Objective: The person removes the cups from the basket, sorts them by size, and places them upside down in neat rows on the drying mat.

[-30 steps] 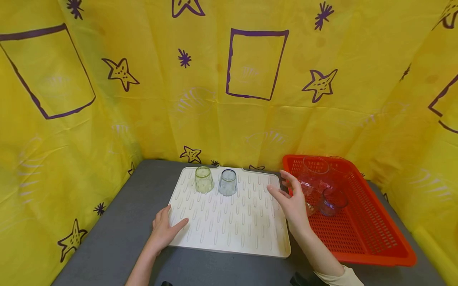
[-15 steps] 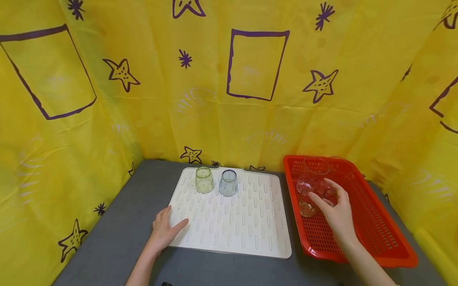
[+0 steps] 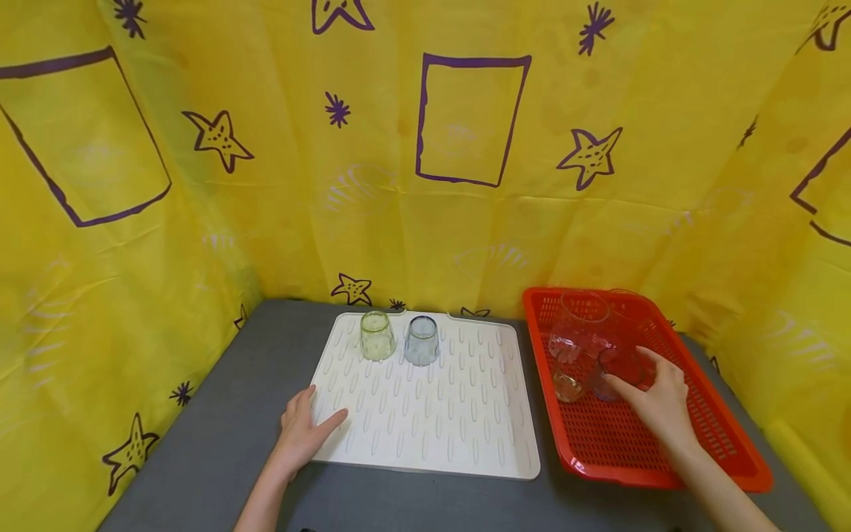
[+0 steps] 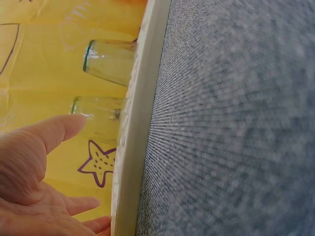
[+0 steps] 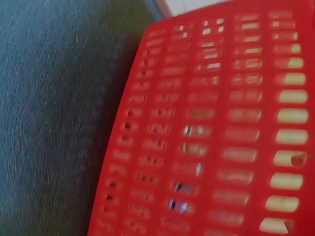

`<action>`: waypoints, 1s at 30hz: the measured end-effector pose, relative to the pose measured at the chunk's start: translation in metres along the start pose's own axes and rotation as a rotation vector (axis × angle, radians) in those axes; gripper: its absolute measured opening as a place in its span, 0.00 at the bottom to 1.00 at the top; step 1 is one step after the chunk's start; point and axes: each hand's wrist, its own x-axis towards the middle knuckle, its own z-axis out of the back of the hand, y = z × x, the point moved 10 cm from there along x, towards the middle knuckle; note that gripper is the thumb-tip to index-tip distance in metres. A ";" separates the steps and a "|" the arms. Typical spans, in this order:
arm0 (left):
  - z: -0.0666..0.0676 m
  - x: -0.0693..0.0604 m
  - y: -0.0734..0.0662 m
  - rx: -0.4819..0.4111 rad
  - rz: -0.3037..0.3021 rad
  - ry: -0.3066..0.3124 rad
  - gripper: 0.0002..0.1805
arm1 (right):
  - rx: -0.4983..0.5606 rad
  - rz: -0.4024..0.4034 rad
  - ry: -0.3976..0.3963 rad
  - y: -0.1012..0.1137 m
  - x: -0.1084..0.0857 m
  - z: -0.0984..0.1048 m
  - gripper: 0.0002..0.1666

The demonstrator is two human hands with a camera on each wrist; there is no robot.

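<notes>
On the left edge of a white ribbed drying mat [image 3: 425, 428] rests my left hand [image 3: 302, 428], thumb spread over the surface. A green glass [image 3: 377, 336] and a blue glass [image 3: 422, 341] stand upside down at the mat's back. My right hand [image 3: 661, 403] is inside the red basket [image 3: 721, 436], thumb and fingers spread around a blue-rimmed glass [image 3: 605, 388]; whether they touch it is unclear. Left of it lies an amber-tinted glass [image 3: 568, 388], with a large clear glass [image 3: 585, 310] behind. The right wrist view shows only the basket's slotted wall [image 5: 211, 123].
The mat and basket sit side by side on a dark grey table [image 3: 219, 428]. A yellow patterned cloth [image 3: 372, 222] hangs close behind and along both sides. The basket's raised rim [image 3: 565, 451] borders the glasses.
My right hand has moved rightward from over the mat's right edge into the basket, to the blue-rimmed glass. The left hand and the glasses on the mat have stayed in place.
</notes>
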 end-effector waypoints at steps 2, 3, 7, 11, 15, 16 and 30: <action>0.000 0.000 0.000 -0.001 0.002 -0.002 0.50 | -0.022 0.009 0.010 -0.004 0.004 0.001 0.52; 0.000 0.000 0.001 -0.001 0.003 -0.003 0.50 | -0.032 0.011 0.019 -0.006 0.007 0.001 0.52; 0.000 0.000 0.001 0.000 -0.001 -0.007 0.50 | -0.078 0.005 0.067 -0.015 0.016 0.000 0.54; -0.001 0.000 0.002 0.000 0.002 -0.006 0.50 | -0.108 -0.010 0.144 -0.024 0.026 -0.004 0.56; -0.001 0.001 0.001 0.002 0.002 -0.006 0.50 | -0.133 -0.001 0.206 -0.030 0.034 -0.007 0.58; -0.001 0.001 0.000 0.002 0.001 -0.006 0.50 | -0.136 0.002 0.218 -0.031 0.035 -0.008 0.58; -0.001 0.000 0.000 -0.001 0.004 0.000 0.51 | -0.088 0.026 0.307 -0.039 0.041 -0.021 0.58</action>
